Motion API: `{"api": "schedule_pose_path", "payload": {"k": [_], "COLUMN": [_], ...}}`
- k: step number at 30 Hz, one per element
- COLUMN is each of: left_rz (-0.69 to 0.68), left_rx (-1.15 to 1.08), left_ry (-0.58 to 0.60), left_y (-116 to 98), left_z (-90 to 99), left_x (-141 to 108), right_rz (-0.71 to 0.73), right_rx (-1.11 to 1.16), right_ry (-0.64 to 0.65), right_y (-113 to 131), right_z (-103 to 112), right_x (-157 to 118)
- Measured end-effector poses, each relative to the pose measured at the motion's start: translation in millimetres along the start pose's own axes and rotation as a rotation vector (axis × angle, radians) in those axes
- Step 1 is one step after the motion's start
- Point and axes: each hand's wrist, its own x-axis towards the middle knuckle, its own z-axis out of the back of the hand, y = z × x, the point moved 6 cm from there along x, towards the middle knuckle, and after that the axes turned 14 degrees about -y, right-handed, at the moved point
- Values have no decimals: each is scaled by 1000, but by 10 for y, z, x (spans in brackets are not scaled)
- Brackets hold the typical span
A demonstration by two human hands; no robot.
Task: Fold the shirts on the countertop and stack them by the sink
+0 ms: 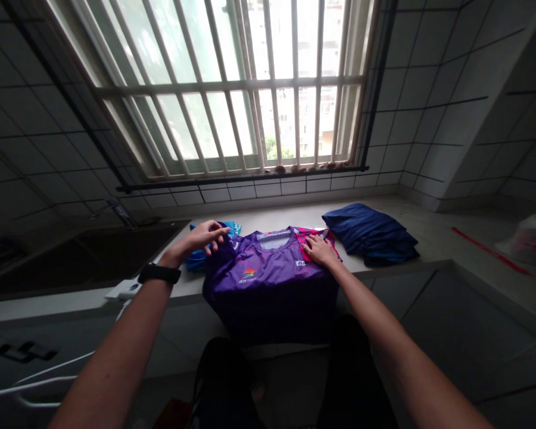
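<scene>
A purple jersey (272, 274) with an orange-and-white logo lies front up on the counter, its lower part hanging over the front edge. My left hand (206, 237), with a black band on the wrist, is at the jersey's left shoulder. Its fingers are partly bent and apart, touching or just over the cloth; I cannot tell which. On the jersey's right shoulder my right hand (320, 249) rests flat, fingers spread, over a red-and-blue striped patch of cloth (302, 239). Bright blue cloth (196, 260) lies partly hidden behind my left hand.
Folded dark blue clothing (368, 232) sits right of the jersey. A sink (84, 256) with a faucet (120, 213) is at left, and a white power strip (127, 289) lies at the counter edge. A red strap (489, 250) and a plastic bag (529, 241) lie at right. A barred window stands behind.
</scene>
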Motion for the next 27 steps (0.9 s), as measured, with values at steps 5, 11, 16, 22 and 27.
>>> {"api": "schedule_pose_path", "payload": {"k": [5,11,16,22,27], "left_rz": [-101,-450,-389,-260,-414], "left_rx": [84,483,621,647,488], "left_ry": [171,131,52,-114,111], "left_y": [52,70,93,124,170], "left_z": [-329,-708,-823,-591,-733], "left_x": [-117,-373,-505,-242,-69], "right_rz": [3,-13,-15,-12,43], "right_rx": [-1,-8,-19,-27,-20], "right_ry": [2,24,25,14,17], "right_y": [16,40,39,33,23], "right_z": [17,62,74,37,-6], "right_x": [-9,-25,-26,-15,-24]}}
